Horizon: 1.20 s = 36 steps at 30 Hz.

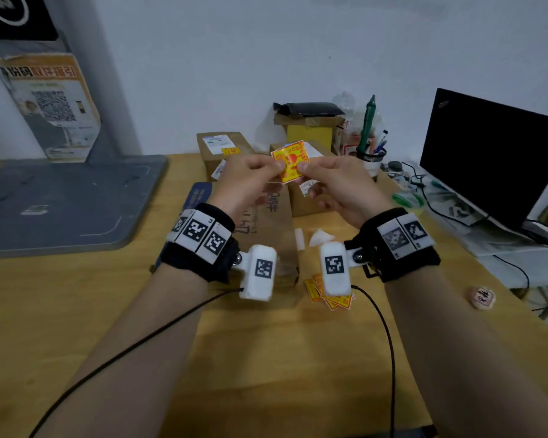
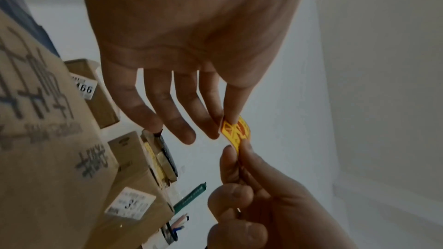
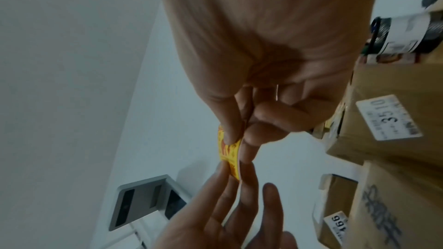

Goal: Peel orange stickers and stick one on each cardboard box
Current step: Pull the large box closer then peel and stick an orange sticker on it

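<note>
Orange sticker (image 1: 290, 161) held in the air above the desk's (image 1: 76, 311) far edge | left hand (image 1: 244, 181) and right hand (image 1: 336, 188) each pinching a side | step: peeling the backing | next: split a corner cleanly, press onto an unlabelled cardboard box (image 1: 301, 197)

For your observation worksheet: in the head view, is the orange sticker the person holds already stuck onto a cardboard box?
No. Left hand and right hand pinch the orange sticker in the air above the boxes.

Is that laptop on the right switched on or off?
Off, or at least dark: the laptop stands open, but its screen is plain black, with no picture or glow.
</note>
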Tool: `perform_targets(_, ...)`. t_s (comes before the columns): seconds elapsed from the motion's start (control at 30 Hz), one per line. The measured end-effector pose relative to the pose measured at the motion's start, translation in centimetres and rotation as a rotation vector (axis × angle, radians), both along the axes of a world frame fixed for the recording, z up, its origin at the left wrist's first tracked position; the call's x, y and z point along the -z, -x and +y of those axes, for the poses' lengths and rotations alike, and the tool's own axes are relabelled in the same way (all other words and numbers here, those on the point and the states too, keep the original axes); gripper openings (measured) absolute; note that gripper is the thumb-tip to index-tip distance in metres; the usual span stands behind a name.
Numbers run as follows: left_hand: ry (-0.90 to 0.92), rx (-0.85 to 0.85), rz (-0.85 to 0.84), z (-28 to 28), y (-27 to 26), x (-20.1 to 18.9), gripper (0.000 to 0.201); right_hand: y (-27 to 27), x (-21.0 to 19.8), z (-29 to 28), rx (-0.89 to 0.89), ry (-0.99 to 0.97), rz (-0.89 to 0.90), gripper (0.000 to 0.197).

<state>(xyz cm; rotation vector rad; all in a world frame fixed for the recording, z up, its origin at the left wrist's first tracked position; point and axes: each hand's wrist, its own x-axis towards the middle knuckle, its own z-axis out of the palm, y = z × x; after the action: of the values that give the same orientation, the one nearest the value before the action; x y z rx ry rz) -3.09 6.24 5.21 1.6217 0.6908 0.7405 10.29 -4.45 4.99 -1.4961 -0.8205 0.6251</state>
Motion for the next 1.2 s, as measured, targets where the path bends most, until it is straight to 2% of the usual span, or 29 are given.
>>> perform_targets(0.07,-0.059,-0.029,-0.011,1.0,0.5,0.1,0.009,0.4,0.0,1.0,-0.007,0.021,-0.05,0.014)
perform_targets(0.17,-0.125,-0.06,-0.003,2.4,1.3,0.4,0.007,0.7,-0.1,2.2,-0.059,0.154,-0.18,0.028)
perform_targets(0.27,-0.159,-0.079,-0.01,3.5,1.9,0.8,0.009,1.0,-0.1,3.0,-0.139,0.25,-0.261,0.026)
perform_targets(0.4,-0.182,-0.083,0.016,4.2,2.5,1.1,0.013,0.7,-0.3,3.9,-0.082,0.156,-0.218,0.018)
perform_targets(0.53,-0.134,-0.082,-0.003,4.4,2.6,1.1,0.018,0.6,-0.4,4.3,-0.137,0.162,-0.188,0.016)
perform_targets(0.63,-0.158,-0.053,0.029,4.2,2.8,0.9,0.015,0.6,0.2,4.3,-0.17,0.187,-0.204,0.015)
perform_targets(0.77,-0.224,-0.033,0.097,4.0,2.7,0.6,0.019,0.4,0.4,4.5,-0.094,0.134,-0.281,0.013)
perform_targets(0.87,-0.241,-0.066,0.05,3.7,2.6,0.2,0.019,0.3,-0.3,4.2,0.042,0.004,-0.356,0.02)
perform_targets(0.93,-0.23,-0.094,-0.007,3.4,2.5,0.1,0.017,0.8,-0.9,3.8,0.039,-0.078,-0.382,0.015)
perform_targets(1.1,-0.195,-0.108,-0.066,2.9,2.2,0.1,0.016,2.6,-0.8,3.6,-0.024,-0.063,-0.452,0.011)
perform_targets(1.2,-0.151,-0.103,-0.032,3.1,2.1,0.3,0.017,2.6,-0.6,3.6,-0.004,-0.058,-0.401,0.005)
